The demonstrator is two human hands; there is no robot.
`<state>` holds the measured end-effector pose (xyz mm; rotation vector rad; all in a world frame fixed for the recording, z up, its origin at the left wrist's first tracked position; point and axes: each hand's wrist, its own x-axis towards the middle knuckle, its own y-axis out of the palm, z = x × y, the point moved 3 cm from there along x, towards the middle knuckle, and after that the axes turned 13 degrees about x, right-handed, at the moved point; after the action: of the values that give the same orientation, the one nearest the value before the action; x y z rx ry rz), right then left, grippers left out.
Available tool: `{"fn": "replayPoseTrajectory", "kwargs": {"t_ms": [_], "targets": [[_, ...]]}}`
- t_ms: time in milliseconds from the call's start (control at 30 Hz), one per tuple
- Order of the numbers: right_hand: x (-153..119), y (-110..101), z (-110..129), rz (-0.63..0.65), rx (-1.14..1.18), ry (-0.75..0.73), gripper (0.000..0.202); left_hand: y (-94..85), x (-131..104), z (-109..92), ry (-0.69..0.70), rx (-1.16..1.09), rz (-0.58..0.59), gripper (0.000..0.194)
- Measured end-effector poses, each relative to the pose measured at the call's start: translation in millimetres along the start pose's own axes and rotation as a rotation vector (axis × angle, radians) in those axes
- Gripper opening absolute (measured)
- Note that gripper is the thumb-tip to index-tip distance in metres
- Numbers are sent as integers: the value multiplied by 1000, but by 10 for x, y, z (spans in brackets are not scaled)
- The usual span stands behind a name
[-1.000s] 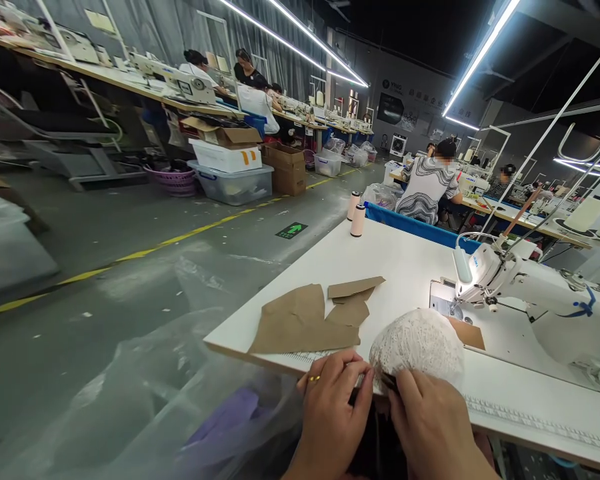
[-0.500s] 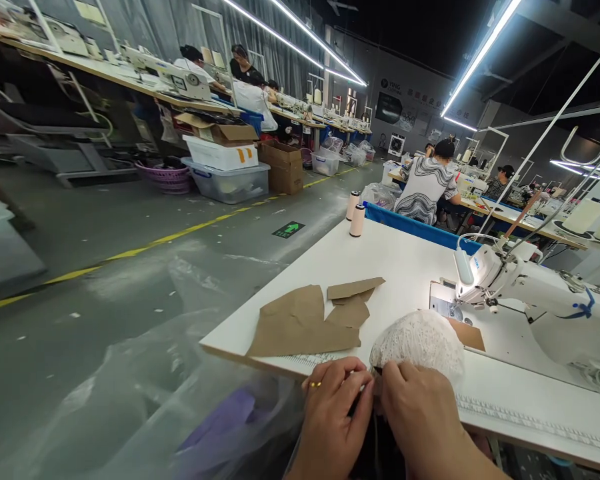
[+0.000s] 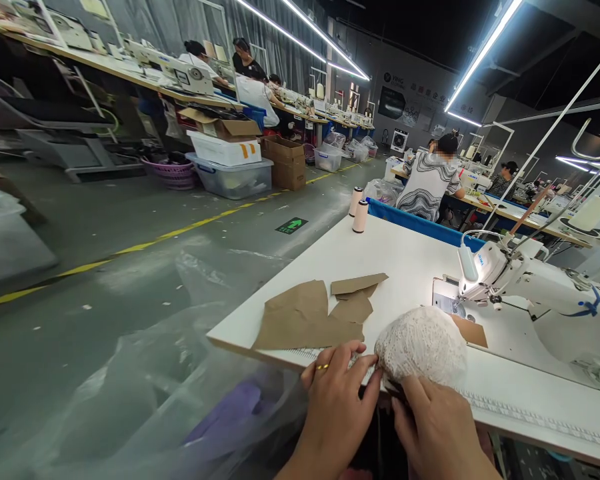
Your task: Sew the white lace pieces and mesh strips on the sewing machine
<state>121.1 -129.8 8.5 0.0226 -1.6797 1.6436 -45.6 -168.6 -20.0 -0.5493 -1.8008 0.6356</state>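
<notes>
A white lace piece, domed like a cup (image 3: 423,347), rests at the front edge of the white sewing table. My left hand (image 3: 337,393), with a gold ring, is at its left edge; thumb and fingertips pinch the rim. On the near side of the lace my right hand (image 3: 437,423) is closed at the lower edge, thumb underneath. A small dark sliver shows between the two hands; what it is I cannot make out. Brown paper pieces (image 3: 305,317) lie left of the lace. Behind it, a sewing machine (image 3: 520,277) has its lamp lit.
Two pale pink thread cones (image 3: 360,217) stand at the table's far left corner. A printed ruler strip (image 3: 535,417) follows the front edge. Clear plastic sheeting (image 3: 145,387) with purple cloth (image 3: 230,410) hangs low left. Co-workers sit at other machines; storage boxes (image 3: 230,177) line the aisle.
My right hand has shifted down and slightly right along the lace edge, uncovering more of it. My left fingers have spread a little and moved right. The view has shifted slightly.
</notes>
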Motion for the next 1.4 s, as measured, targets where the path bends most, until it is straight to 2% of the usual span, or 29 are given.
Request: {"fn": "replayPoseTrajectory", "kwargs": {"t_ms": [167, 367, 433, 633, 767, 900, 967, 1000, 1033, 1100, 1167, 1233, 1333, 1400], "targets": [[72, -57, 67, -65, 21, -6, 21, -3, 74, 12, -48, -70, 87, 19], [194, -29, 101, -129, -93, -51, 24, -53, 12, 130, -63, -109, 57, 18], [206, 39, 101, -110, -130, -60, 24, -71, -9, 142, -60, -117, 49, 18], [276, 239, 123, 55, -171, -40, 24, -124, 36, 89, -25, -162, 2, 19], [306, 124, 141, 40, -103, -50, 23, -194, 28, 112, -5, -228, -40, 19], [175, -174, 68, -80, 42, -30, 25, -259, -74, 202, 97, -312, 81, 31], [63, -273, -5, -87, 77, 3, 26, -278, -111, 234, 110, -274, 69, 28], [3, -300, -42, -77, 86, 18, 26, -283, -120, 235, 103, -232, 30, 20], [-57, -315, -77, -66, 95, 30, 25, -286, -125, 222, 99, -187, -23, 10], [-170, -325, -138, -40, 117, 46, 25, -280, -133, 148, 126, -126, -86, 23], [-271, -338, -189, -23, 139, 63, 26, -266, -150, 46, 202, -121, -57, 29], [-355, -360, -231, -19, 148, 80, 27, -267, -176, -21, 242, -160, -16, 25], [-446, -361, -261, -27, 149, 92, 27, -268, -189, -17, 174, -189, -38, 21], [-478, -312, -255, -36, 153, 106, 27, -233, -167, 12, 102, -120, -82, 16]]}}
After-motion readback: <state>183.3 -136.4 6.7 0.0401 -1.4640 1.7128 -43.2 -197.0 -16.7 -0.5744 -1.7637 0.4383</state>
